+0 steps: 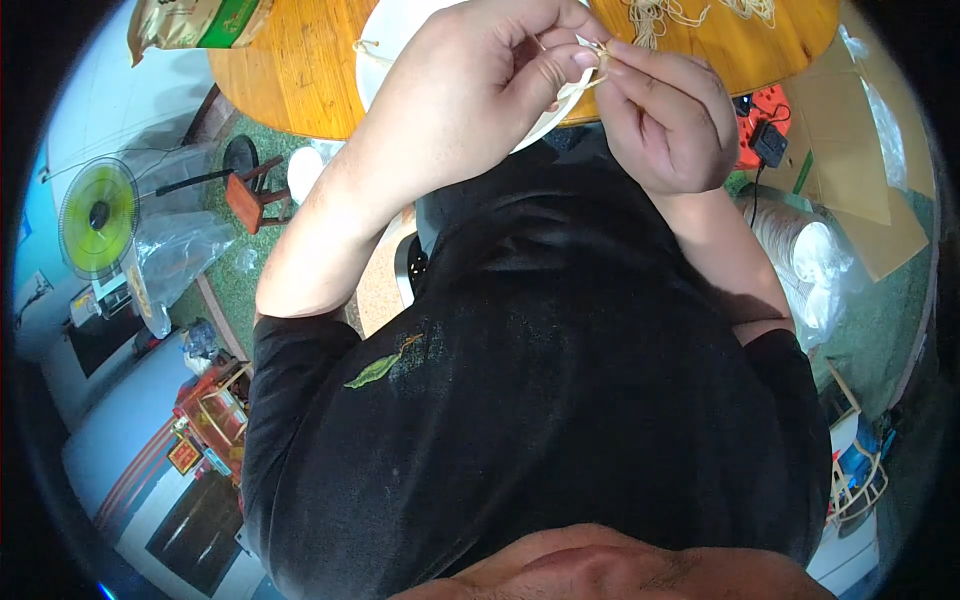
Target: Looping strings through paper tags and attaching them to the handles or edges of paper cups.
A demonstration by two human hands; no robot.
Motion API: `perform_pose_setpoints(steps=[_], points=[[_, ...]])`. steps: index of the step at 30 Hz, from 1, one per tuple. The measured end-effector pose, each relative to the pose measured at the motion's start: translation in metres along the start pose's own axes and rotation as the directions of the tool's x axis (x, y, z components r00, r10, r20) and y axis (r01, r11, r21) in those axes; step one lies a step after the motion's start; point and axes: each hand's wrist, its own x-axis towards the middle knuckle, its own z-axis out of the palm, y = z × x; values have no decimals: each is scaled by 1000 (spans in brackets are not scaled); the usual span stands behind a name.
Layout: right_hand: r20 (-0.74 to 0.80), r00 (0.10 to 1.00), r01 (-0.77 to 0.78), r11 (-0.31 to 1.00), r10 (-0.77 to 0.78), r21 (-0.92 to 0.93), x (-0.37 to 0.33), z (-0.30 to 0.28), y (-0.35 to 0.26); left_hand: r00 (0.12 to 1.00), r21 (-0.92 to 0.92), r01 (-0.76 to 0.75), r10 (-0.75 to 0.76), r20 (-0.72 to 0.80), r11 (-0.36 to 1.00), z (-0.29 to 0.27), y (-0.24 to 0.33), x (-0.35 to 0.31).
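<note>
Up close, we pinch a thin pale strand (592,62) between both hands, just above the white bowl (400,40) on the round wooden worktop (300,80). Our left hand (490,80) curls tight, thumb and forefinger closed on the strand; our right hand (670,120) grips its other end with narrow fingertips. More pale strands (660,15) lie beyond. A green fan (97,215) stands on the floor to the left.

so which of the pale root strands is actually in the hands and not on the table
The single pale strand pinched between the left hand and right hand; the other strands lie loose on the wooden table.
</note>
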Motion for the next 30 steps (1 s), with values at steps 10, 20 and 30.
perform_pose_setpoints(steps=[10, 20, 30], points=[[95, 984, -158, 986, 154, 44, 11, -11, -17, 936, -31, -353, 352, -19, 935, -4, -27, 2], [181, 887, -460, 771, 425, 440, 5, -14, -23, 966, 446, 258, -242, -94, 857, -10, 17, 7], [344, 673, -658, 317, 655, 683, 30, -15, -35, 954, 249, 251, -282, 100, 936, -18, 19, -13]])
